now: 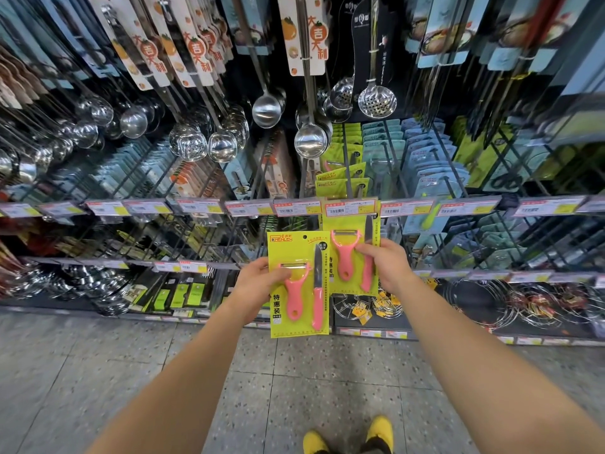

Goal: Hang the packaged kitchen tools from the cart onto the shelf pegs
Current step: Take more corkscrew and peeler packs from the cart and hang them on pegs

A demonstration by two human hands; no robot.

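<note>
lower yellow-green card pack (302,290) with a pink peeler and a pink-handled knife under clear plastic, upright, face to the camera, out in front of the shelving. pinched at its left edge by the left hand (258,283): thumb laid across the front beside the peeler head, fingers hidden behind the card, most of the pack out to the right of the palm.

just beside it, up and to the right, an upper yellow-green card pack (355,273) of the same kind, top edge reaching the price-label rail (294,208). pinched on its right side by the right hand (389,267), a fingertip laid over the knife handle on the front, the other fingers hidden behind the card; pack to the left of that palm. cannot tell whether its hole sits on a peg, nor whether the two packs touch.

behind the upper pack, matching yellow-green packs (340,178) hanging in a row. higher up, polished steel ladles (311,140) and a perforated steel skimmer (377,101). low on the shelving, wire racks (360,306). underfoot, speckled grey floor (294,371) and yellow shoes (379,430).
</note>
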